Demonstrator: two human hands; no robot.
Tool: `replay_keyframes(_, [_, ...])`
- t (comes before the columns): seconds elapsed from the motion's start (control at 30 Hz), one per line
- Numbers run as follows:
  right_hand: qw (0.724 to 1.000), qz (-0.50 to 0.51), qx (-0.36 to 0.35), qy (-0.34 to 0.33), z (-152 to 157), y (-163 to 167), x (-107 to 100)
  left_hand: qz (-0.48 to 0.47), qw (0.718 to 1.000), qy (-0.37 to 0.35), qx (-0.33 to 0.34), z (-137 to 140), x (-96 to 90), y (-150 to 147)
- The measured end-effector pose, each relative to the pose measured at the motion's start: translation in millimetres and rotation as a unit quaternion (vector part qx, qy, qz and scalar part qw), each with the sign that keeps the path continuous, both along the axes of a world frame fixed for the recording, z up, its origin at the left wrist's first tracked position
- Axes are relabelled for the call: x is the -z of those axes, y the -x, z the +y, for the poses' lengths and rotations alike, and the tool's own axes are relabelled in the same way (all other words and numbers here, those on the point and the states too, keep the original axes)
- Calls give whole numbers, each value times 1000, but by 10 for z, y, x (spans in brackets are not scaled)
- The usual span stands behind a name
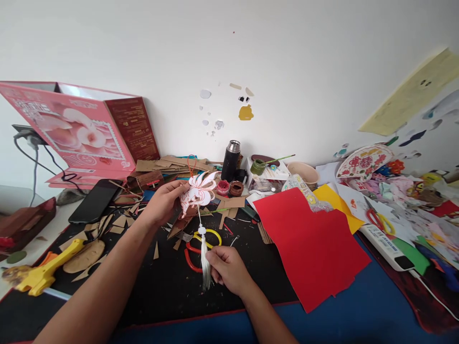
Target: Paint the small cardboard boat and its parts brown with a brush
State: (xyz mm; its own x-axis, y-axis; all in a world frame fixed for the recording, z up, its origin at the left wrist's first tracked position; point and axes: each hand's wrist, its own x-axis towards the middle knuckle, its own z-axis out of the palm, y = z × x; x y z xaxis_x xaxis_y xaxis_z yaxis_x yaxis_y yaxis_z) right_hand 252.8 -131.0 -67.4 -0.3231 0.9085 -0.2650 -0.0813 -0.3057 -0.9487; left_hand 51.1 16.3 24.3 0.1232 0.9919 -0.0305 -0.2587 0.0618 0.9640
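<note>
The left hand [168,200] is pinching the left edge of a white, red-lined ornament [201,190], and the right hand [229,268], lower and apart from it, is closing thumb and fingers on the hanging tassel [204,255]. Keeping the pinch light at the edge and the pull gentle should be sparing the petals and cord. Scissors [218,234] are lying just behind the right hand; paint jars [223,188] are standing beyond both, and red sheets [308,243] are spreading rightward over the tabletop [154,291].
</note>
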Motion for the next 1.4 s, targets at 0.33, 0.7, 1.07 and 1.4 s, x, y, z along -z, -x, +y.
replay_keyframes(0.33, [998, 33, 44, -5, 37, 21, -34, 80, 996, -11, 40, -20, 88, -10])
replay_keyframes(0.7, [989, -35, 132, -47, 77, -217, -152, 134, 987, 22, 88, -174, 46, -93])
replay_keyframes(1.07, [966, -107, 144, -187, 135, -377, -660, 170, 969, -36, 177, -242, 59, -349])
replay_keyframes(1.4, [978, -81, 63, -181, 247, -121, -753, 185, 962, -40, 197, -321, -12, -365])
